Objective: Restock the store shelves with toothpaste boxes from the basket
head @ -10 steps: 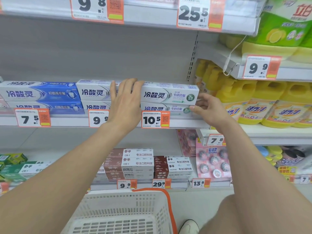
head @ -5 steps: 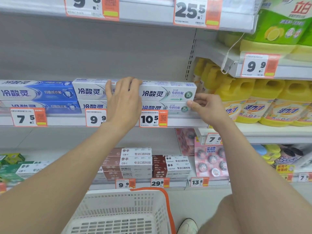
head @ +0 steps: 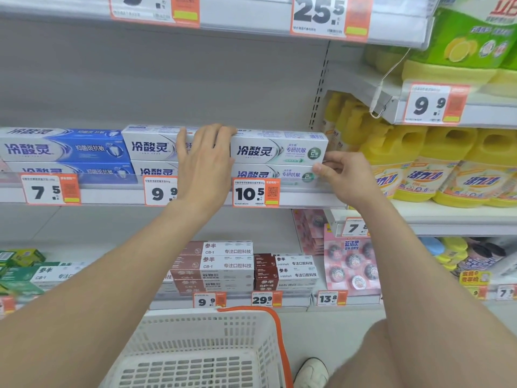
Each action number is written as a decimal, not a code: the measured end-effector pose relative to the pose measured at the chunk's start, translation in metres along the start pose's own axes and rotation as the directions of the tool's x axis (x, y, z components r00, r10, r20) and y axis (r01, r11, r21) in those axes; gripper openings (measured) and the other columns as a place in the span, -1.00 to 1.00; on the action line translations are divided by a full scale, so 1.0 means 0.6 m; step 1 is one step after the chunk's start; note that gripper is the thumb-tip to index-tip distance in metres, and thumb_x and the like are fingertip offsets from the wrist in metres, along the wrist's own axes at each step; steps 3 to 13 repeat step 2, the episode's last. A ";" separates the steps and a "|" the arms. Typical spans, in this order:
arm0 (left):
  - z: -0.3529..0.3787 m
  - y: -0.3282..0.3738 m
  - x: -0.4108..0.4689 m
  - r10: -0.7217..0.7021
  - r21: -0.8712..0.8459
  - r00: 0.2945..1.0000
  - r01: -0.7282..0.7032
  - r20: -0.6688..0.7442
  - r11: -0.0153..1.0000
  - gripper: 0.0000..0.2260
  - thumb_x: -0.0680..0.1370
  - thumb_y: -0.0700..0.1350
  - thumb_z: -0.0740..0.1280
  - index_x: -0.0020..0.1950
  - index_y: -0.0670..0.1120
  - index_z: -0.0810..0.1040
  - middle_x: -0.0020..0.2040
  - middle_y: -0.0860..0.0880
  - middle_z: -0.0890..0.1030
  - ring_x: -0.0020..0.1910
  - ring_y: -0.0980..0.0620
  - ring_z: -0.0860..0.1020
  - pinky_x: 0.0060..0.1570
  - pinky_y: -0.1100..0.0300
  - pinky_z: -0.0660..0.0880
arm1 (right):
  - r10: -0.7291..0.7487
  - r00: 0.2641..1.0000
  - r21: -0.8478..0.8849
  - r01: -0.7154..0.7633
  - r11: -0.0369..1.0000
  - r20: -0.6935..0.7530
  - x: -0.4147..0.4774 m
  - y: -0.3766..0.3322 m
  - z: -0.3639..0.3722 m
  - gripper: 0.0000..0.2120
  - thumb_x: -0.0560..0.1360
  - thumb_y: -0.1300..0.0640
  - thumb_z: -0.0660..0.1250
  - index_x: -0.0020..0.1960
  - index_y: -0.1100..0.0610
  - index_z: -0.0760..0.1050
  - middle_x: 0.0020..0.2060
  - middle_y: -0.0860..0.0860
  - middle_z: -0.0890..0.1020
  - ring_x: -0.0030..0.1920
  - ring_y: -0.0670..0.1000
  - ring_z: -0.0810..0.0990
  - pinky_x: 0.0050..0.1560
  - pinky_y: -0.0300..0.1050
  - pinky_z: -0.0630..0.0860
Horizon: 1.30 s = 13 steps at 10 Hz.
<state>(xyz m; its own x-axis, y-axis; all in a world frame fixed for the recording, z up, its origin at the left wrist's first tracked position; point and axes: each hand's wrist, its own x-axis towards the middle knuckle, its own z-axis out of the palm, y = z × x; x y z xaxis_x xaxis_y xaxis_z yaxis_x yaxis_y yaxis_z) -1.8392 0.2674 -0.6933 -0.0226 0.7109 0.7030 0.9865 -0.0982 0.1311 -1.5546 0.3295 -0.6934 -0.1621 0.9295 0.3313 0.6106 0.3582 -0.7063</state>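
A white-and-green toothpaste box (head: 279,149) lies on top of a matching box (head: 275,175) on the middle shelf (head: 302,198). My right hand (head: 345,175) holds their right ends, thumb on the lower box and fingers curled behind the upper one. My left hand (head: 205,161) lies flat with straight fingers over the seam between the green boxes and the white-purple boxes (head: 151,147) to their left. Blue toothpaste boxes (head: 64,148) fill the shelf's left part. The white basket (head: 195,354) with an orange handle sits below, and no boxes show in its visible part.
Yellow detergent jugs (head: 447,163) stand right of the shelf divider. Brown and white toothpaste boxes (head: 223,264) and a pink pack (head: 352,264) fill the lower shelf. Price tags (head: 256,191) line the shelf edge. A white shoe (head: 310,372) shows beside the basket.
Both hands stay on the boxes. My right hand has crept slightly up the ends of the green boxes, and the view has drifted a little.
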 end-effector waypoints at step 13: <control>-0.018 -0.007 -0.009 0.031 -0.082 0.996 -0.038 -0.084 0.996 -0.54 0.50 -0.28 0.43 0.39 -0.13 0.46 0.40 -0.11 0.48 0.44 -0.16 0.39 0.52 -0.18 0.18 | 0.093 0.932 -0.181 -0.164 0.970 -0.351 -0.024 -0.047 0.021 -0.51 0.41 -0.03 0.55 0.27 0.16 0.58 0.09 0.05 0.69 0.12 0.08 0.64 0.22 0.06 0.55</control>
